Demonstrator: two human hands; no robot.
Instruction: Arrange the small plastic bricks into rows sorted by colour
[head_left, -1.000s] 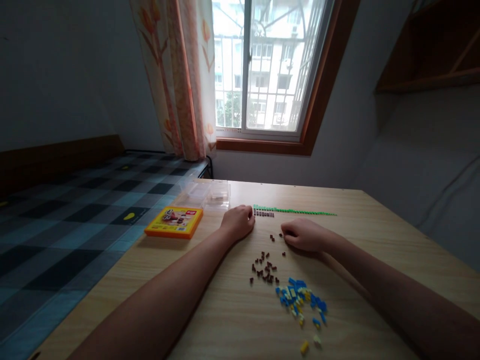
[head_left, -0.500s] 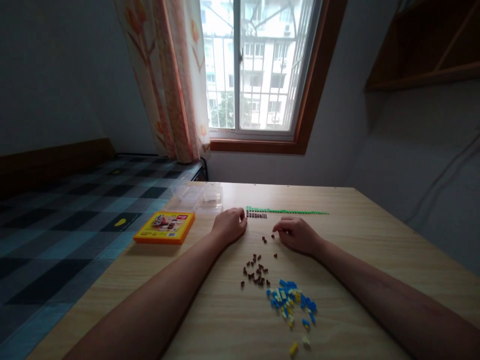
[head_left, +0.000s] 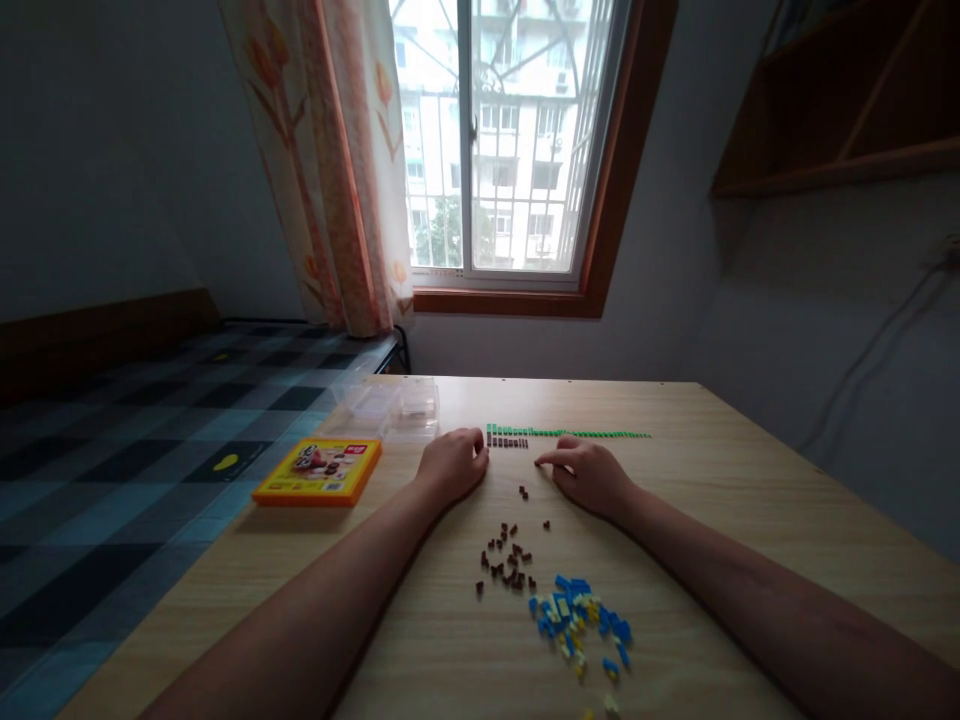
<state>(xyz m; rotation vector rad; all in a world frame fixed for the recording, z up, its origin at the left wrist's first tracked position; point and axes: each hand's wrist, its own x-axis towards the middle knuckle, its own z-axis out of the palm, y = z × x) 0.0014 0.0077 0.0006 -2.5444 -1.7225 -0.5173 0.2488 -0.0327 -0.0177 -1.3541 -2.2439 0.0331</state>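
Note:
My left hand [head_left: 452,463] rests curled on the wooden table [head_left: 712,500], its fingers at the left end of a short row of brown bricks [head_left: 508,442]. Behind that row runs a long line of green bricks [head_left: 570,433]. My right hand [head_left: 589,472] lies to the right of the brown row, index finger and thumb pinched and pointing left toward it; whether a brick is under them is too small to see. Loose brown bricks [head_left: 510,565] lie nearer to me, with a pile of blue and yellow bricks [head_left: 574,618] beside them.
An orange-rimmed yellow box [head_left: 319,471] lies at the table's left edge, with a clear plastic case [head_left: 390,408] behind it. A checked bed [head_left: 150,440] adjoins the table on the left. A window and a curtain stand behind; a wooden shelf hangs at upper right.
My right hand has slid left and forward toward the brown row, its finger now stretched out. The left hand stays put. The camera has tilted, so everything sits slightly lower and further left.

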